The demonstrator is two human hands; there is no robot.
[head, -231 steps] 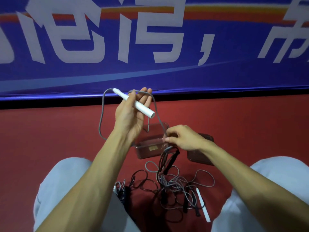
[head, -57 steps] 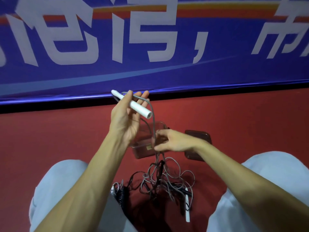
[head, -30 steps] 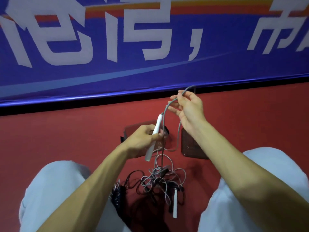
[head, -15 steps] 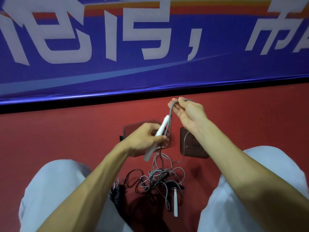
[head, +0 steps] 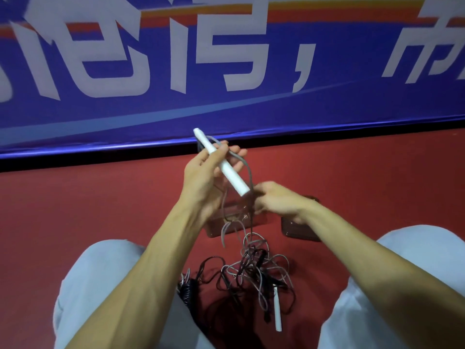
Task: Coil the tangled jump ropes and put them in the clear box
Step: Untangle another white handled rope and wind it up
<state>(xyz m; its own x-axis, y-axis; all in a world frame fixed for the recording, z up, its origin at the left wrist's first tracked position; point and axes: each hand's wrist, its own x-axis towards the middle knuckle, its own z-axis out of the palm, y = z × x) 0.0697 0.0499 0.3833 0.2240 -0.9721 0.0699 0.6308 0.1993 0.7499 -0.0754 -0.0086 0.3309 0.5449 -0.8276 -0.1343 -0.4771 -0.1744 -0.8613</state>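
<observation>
I sit on the red floor (head: 100,210) with my knees in pale grey trousers (head: 100,285) spread to either side. My left hand (head: 208,177) is raised in front of me, and it grips a white cylindrical plastic handle (head: 222,166) between the thumb and the fingers. The handle slants from upper left down to lower right. A thin grey jump rope (head: 247,172) loops over the fingers of that hand and drops straight down past the lower end of the handle.

My right hand (head: 279,202) is lower, just beside that lower end. It is blurred, but its fingers are curled round the hanging grey rope. Below this hand the rope runs down into a tangle of grey and black ropes (head: 251,273), which lies on the floor between my knees. A second white handle (head: 277,311) lies at the near right edge of the tangle, and a black spiral-wound cord (head: 187,292) lies against my left leg.

The clear plastic box (head: 216,229) stands open on the floor behind my hands, beyond the tangle. I cannot tell whether anything lies inside it. Its separate lid (head: 297,230) lies on the floor to the right of it, partly under my right wrist. A blue banner with large white characters (head: 226,109) fills the wall ahead.
</observation>
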